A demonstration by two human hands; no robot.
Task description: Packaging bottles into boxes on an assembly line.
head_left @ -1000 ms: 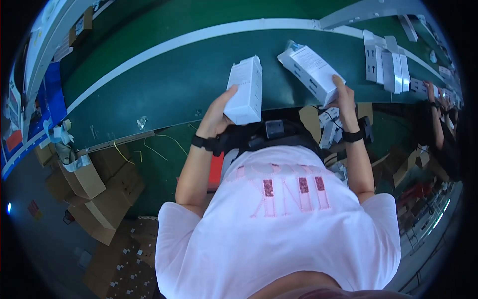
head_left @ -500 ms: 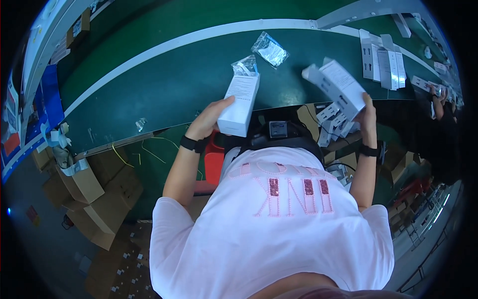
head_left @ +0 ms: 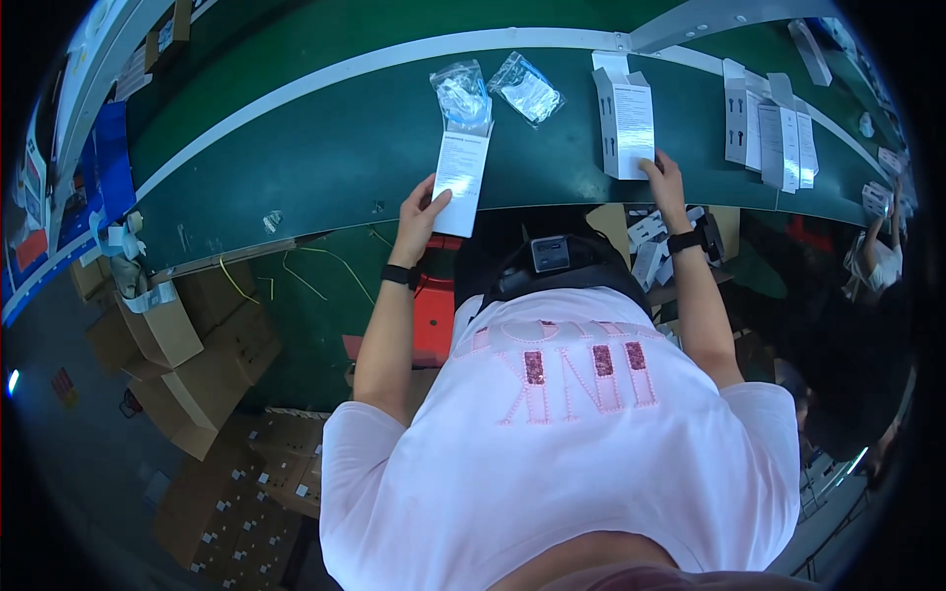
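Observation:
My left hand (head_left: 422, 215) grips the lower left side of a white printed carton (head_left: 461, 177), held at the table's near edge. Out of the carton's far, open end sticks a clear plastic bag (head_left: 461, 97) with white and pale blue contents. Another clear bag (head_left: 527, 91) lies on the table just to the right. My right hand (head_left: 664, 185) has its fingers on the near right corner of a second white carton (head_left: 631, 123), which rests on the table with its far flap raised. The inside of that carton is hidden.
Several more white cartons (head_left: 774, 133) with flaps up stand on the green table (head_left: 335, 158) at the right. Below the table are a box of white cartons (head_left: 647, 258), a red stool (head_left: 434, 320) and brown cardboard boxes (head_left: 212, 369). Another person (head_left: 838, 325) works at the far right.
My right hand has brought its carton left and away from me, onto the table. The left carton has moved a little away, and its bag sticks out further.

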